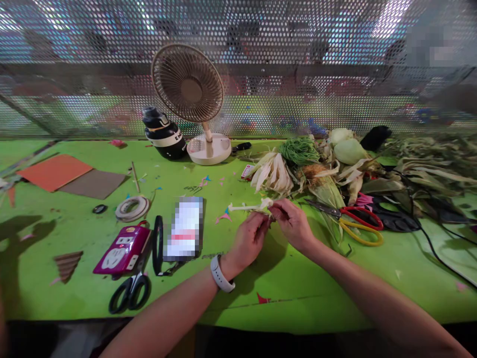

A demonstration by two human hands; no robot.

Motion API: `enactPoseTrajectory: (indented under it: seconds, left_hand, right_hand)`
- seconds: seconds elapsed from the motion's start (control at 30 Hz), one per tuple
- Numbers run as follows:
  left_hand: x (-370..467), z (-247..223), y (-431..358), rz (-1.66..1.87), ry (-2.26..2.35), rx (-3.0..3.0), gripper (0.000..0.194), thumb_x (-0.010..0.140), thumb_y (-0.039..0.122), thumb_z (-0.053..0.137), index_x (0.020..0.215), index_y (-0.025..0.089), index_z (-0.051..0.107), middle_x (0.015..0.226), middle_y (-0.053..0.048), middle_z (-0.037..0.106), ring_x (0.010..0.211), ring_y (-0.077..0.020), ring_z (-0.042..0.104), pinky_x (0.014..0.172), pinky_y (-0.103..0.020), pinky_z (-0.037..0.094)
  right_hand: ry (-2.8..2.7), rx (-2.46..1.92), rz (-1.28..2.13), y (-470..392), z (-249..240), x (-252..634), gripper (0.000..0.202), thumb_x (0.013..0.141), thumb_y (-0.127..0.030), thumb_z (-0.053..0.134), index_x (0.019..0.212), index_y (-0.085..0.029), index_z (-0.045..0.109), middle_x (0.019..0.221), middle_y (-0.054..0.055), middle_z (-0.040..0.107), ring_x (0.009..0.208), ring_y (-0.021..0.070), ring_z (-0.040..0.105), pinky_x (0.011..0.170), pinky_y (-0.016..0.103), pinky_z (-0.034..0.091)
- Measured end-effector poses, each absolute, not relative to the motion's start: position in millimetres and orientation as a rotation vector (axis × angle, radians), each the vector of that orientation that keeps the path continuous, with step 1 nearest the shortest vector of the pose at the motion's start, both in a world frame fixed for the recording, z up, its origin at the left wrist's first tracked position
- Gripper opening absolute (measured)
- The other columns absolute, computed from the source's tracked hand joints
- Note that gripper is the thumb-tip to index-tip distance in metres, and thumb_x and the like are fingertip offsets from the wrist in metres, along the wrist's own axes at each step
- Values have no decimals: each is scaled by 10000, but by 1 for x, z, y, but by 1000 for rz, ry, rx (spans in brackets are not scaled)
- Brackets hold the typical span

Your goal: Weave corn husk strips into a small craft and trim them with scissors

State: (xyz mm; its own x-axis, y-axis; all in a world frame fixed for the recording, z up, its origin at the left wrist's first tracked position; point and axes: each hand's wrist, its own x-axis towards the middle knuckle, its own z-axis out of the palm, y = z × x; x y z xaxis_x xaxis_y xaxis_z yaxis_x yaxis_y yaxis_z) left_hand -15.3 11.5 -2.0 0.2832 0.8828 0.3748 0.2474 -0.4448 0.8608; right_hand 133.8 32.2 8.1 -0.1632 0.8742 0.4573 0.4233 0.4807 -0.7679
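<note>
Over the middle of the green table, my left hand [249, 241] and my right hand [292, 223] meet with their fingertips pinched together. Between them is a thin whitish stick-like piece [244, 207] with a pale lump at its right end, lying roughly level and pointing left. Fingers hide part of it, so its exact kind is unclear. My left wrist carries a pale band. Just beyond my right hand lie dried corn husks [274, 174] and a bundle of green strands [299, 150]. Red-and-yellow-handled scissors [359, 224] rest to the right of that hand.
A fan [210, 149] and black bottle [166, 136] stand at the back before a perforated metal screen [261, 74]. Leftward lie a phone [184, 228], purple power strip [124, 248], black scissors [130, 293], tape rolls [132, 208] and orange sheet [55, 171]. A cable [428, 243] crosses the right side.
</note>
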Motion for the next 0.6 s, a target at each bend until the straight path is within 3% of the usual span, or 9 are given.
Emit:
enactPoseTrajectory:
  seconds: [0.3,0.5,0.6]
  left_hand:
    - [-21,10,18,1370,1183,1491,128,853,291,551,878,188,623,911,-51,601,783,-151,546,665,-253,451]
    - [-17,8,16,1083,1045,1228,248,868,394,479,946,184,586,642,33,515,452,-72,472,428,-197,386]
    - [-17,12,13,983,971,1171,225,860,413,494,915,196,517,710,38,530,459,-71,555,368,-166,355]
  right_hand:
    - [-1732,-1091,669,34,9,134,165,886,-294,515,792,-187,597,695,-2,573,630,119,523,564,216,408]
    - [-1770,-1067,660,36,6,135,160,891,-289,519,801,-189,604,718,3,592,647,122,537,591,218,423]
    - [-1788,-1089,658,36,7,136,163,893,-272,512,781,-191,597,714,2,590,647,123,539,587,217,423]
